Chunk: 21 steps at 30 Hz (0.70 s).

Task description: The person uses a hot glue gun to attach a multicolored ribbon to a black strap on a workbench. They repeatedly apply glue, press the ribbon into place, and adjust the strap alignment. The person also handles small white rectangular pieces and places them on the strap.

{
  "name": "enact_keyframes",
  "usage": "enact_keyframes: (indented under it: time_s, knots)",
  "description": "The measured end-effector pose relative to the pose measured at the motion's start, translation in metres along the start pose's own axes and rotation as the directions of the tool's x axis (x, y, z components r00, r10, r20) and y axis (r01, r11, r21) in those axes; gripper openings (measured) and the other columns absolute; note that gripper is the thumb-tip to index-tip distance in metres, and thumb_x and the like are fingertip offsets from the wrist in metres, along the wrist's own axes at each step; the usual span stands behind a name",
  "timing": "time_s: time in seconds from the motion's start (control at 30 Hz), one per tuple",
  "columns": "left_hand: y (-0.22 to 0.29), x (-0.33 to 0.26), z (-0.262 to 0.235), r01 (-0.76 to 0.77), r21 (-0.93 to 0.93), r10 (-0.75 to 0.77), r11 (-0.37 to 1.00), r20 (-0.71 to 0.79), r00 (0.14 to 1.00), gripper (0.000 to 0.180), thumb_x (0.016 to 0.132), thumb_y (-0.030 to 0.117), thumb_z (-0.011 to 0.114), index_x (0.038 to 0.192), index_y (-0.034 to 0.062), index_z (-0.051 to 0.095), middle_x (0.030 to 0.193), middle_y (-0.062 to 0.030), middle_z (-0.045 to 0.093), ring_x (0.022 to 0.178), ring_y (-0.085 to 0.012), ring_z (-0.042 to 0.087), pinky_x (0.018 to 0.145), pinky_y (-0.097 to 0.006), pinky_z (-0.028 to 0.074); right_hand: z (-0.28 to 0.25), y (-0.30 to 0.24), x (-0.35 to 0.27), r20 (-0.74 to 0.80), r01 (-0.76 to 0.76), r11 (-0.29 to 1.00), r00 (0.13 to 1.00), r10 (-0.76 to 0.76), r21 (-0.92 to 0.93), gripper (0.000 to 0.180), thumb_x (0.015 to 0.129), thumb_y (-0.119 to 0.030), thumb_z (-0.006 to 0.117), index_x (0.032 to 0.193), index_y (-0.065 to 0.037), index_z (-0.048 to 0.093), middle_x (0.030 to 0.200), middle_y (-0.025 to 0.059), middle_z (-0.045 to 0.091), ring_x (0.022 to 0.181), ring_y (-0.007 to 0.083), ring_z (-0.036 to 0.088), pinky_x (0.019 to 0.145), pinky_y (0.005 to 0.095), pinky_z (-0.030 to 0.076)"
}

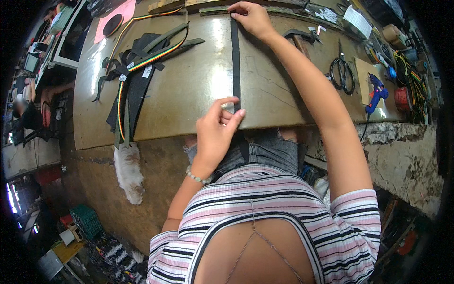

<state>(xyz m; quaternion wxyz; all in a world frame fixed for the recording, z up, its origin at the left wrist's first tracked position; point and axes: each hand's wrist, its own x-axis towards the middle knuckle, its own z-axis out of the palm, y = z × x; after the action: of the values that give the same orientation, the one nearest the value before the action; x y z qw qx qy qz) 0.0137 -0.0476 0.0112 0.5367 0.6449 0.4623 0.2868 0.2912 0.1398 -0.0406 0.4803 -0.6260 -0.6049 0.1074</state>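
Observation:
A long black strap (236, 61) runs straight across the table from its far side toward me, and its near end hangs over the edge in front of my denim shorts. At the far end, my right hand (253, 20) is closed on the strap, thumb and forefinger pinching it beside a wooden strip. Near the table's front edge, my left hand (216, 127) has its thumb and fingers at the strap; its forefinger lies across it and the thumb tip overlaps it. The lower fingers are curled and partly hidden.
Left on the table (184, 104) lies a pile of black and olive straps (137, 71) with a striped ribbon. Scissors (342, 71) and a blue glue gun (377, 93) with a cord are at the right. A white furry animal (127, 173) is on the floor below.

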Motion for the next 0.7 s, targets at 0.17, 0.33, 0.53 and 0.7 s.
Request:
enact_keyframes:
  time_s: [0.17,0.33,0.53,0.7]
  knots:
    - [-0.002,0.003,0.002,-0.143,0.279,0.129,0.949,0.069,0.989,0.020,0.090,0.017,0.074,0.095,-0.0019,0.075,0.070,-0.0130,0.069,0.060,-0.0152,0.065,0.059,-0.028,0.050,0.013,0.008,-0.008,-0.066,0.050,0.994,0.996,-0.057,-0.099,0.023,0.085,-0.013,0.072,0.107,-0.009,0.074,0.096,0.0153,0.073,0.093,0.0327,0.069,0.090,0.0412,0.051]
    - [0.007,0.011,-0.014,0.010,0.248,-0.075,0.969,0.253,0.965,0.021,0.094,0.020,0.069,0.100,0.0021,0.077,0.066,-0.0099,0.067,0.056,-0.0109,0.062,0.054,-0.028,0.047,0.017,0.013,-0.008,-0.106,0.211,0.954,0.965,-0.238,-0.214,0.026,0.084,-0.011,0.071,0.109,-0.005,0.070,0.101,0.0163,0.069,0.096,0.0346,0.065,0.088,0.0417,0.050]
    - [0.014,0.018,-0.032,-0.355,0.682,0.101,0.640,0.383,0.918,0.037,0.085,0.032,0.075,0.121,0.0278,0.073,0.108,-0.0090,0.066,0.100,-0.0258,0.062,0.085,-0.046,0.045,0.018,0.007,-0.013,-0.147,0.252,0.950,0.949,-0.280,-0.183,0.026,0.084,-0.010,0.070,0.109,-0.004,0.066,0.100,0.0179,0.066,0.098,0.0383,0.060,0.089,0.0448,0.048]
    - [0.001,0.043,-0.037,-0.539,0.744,0.371,0.395,0.408,0.834,0.073,0.072,0.061,0.076,0.140,0.0385,0.058,0.160,-0.0129,0.029,0.148,-0.0439,0.019,0.114,-0.069,0.010,0.014,-0.001,-0.014,-0.163,0.256,0.946,0.943,-0.289,-0.197,0.027,0.082,-0.008,0.070,0.108,-0.003,0.065,0.098,0.0175,0.063,0.096,0.0379,0.059,0.087,0.0446,0.048]
